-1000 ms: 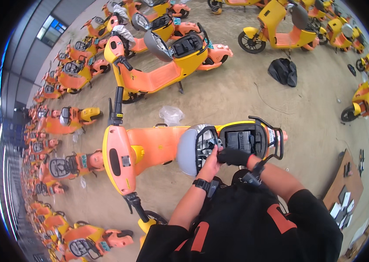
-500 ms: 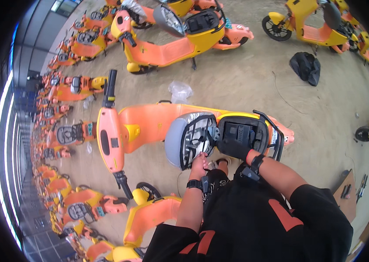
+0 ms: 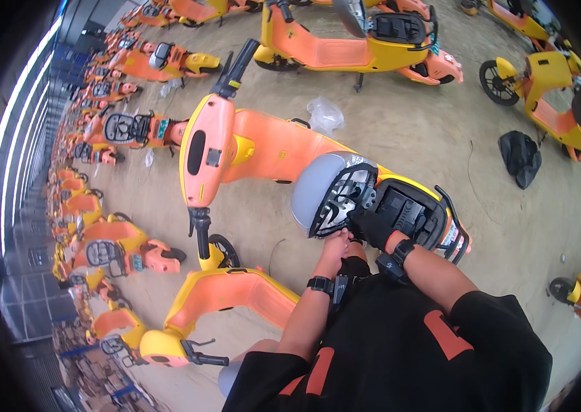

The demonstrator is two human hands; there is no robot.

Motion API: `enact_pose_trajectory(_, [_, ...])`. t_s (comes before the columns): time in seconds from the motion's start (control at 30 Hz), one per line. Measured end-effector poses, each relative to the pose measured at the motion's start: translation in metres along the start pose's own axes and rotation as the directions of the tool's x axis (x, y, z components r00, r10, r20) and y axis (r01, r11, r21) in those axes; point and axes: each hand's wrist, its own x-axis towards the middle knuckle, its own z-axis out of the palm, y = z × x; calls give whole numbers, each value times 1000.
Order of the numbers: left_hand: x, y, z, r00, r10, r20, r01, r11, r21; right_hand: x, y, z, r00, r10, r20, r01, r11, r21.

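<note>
A yellow-and-orange scooter (image 3: 273, 137) stands crosswise on the bare floor (image 3: 400, 123) in front of the person, its handlebar end to the left and its tail to the right. Its seat (image 3: 309, 192) is tipped up toward the front and lies between the orange footboard (image 3: 259, 165) and the open storage compartment (image 3: 434, 204). The outer shell is smooth, rounded and plain matte grey. The underside (image 3: 345, 196) faces the compartment and looks quite different: shiny silver patches crossed by black strips, with a black edge running around it. A small grey bracket (image 3: 369, 197) sits between the seat and the compartment.

The left hand (image 3: 336, 246), bare, is at the lower edge of the seat's underside, its fingers bent in close together; whether they grip anything cannot be told. The right hand (image 3: 374, 228), in a black glove, is just beside it, between the underside and the compartment. Its fingers are curled and dark against dark parts, so I cannot tell what, if anything, they hold.

The compartment is black, with a blocky black insert (image 3: 404, 211) inside; a black tubular rack (image 3: 456, 220) curves around the tail behind it. The scooter's front panel (image 3: 197, 185) is pink-orange with yellow edging and carries a long dark oval (image 3: 196, 152).
</note>
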Motion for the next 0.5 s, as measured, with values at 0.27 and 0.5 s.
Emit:
enact_pose_trajectory(0.27, [-19,18,20,640,766,-61,-273,302,914,7,15,2,894,-447,-1,443,886,-140])
enact_pose_trajectory(0.5, [-40,34,24,608,794,6,-38,22,999,15,-18,32,943,-334,1,333,939,-86])
